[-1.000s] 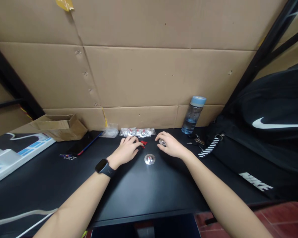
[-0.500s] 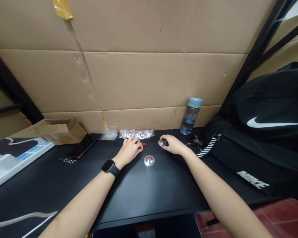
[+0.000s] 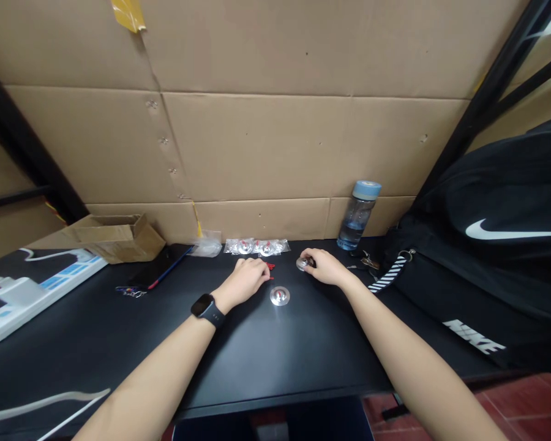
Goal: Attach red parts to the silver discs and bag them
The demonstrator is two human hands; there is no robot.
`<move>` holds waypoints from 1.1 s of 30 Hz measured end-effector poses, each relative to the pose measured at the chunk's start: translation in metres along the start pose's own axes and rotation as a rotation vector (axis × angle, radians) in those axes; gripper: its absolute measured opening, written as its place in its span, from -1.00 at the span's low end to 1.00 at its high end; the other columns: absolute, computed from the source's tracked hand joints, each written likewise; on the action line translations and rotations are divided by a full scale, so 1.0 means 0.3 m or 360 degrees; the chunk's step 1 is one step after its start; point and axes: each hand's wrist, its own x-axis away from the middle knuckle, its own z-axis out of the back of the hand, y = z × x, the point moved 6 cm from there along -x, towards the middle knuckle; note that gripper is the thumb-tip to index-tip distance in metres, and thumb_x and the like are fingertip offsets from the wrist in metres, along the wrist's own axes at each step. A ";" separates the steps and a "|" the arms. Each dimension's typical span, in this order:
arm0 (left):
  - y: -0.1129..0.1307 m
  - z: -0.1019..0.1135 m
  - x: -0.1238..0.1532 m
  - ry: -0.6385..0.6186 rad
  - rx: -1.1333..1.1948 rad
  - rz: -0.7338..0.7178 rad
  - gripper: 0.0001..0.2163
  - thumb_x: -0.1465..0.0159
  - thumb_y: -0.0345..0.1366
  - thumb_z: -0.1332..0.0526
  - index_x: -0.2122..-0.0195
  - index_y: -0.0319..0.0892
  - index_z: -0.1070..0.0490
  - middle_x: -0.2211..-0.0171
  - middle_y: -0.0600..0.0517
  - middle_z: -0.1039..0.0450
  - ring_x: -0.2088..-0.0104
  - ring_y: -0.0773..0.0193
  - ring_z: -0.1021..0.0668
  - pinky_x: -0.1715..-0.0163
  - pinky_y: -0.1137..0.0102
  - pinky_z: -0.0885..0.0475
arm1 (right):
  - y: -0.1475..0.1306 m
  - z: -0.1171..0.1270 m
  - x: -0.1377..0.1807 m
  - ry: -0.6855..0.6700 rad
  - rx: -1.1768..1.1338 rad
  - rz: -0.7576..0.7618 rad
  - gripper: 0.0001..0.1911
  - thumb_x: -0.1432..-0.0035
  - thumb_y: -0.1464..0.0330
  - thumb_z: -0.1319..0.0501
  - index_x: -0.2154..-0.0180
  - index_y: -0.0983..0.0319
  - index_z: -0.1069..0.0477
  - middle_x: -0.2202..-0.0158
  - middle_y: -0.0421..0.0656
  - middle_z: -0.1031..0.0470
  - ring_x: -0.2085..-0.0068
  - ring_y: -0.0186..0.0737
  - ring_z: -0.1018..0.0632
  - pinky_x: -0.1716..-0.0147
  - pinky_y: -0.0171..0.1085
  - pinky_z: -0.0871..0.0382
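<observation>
My left hand [image 3: 248,274], with a dark watch on the wrist, rests low over the black table, its fingers pinched on a thin red cord [image 3: 270,278]. More of the red cord shows just behind the fingertips. My right hand [image 3: 324,266] grips a round silver metal disc [image 3: 302,263] from its right side, low at the tabletop. Between the hands and nearer to me lies another shiny disc [image 3: 280,296] with a small red mark at its middle. Behind the left hand are clear packets [image 3: 256,247] holding silver discs.
A water bottle [image 3: 359,215] stands at the back right, beside keys [image 3: 370,261] and a black backpack [image 3: 482,269]. To the left are a cardboard box [image 3: 119,239], a phone [image 3: 160,267] and a white power strip [image 3: 41,297]. A cardboard wall [image 3: 257,147] closes the back.
My left fingers have drawn together on the red cord. The disc in my right hand now lies flatter, with more of its face showing. The whole view has shifted slightly.
</observation>
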 end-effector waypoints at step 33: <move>0.118 0.180 0.027 0.0721 0.0059 0.0102 -0.91 -0.37 -0.27 -0.23 0.21 -0.07 -0.53 -0.02 -0.07 -0.39 -0.08 0.03 -0.41 -0.10 0.08 -0.26 | -0.333 0.015 0.072 0.0477 -0.1232 0.0421 -0.50 -0.02 0.44 -0.35 -0.03 0.14 -0.41 0.00 -0.07 -0.57 0.05 -0.09 -0.65 0.31 -0.28 -0.53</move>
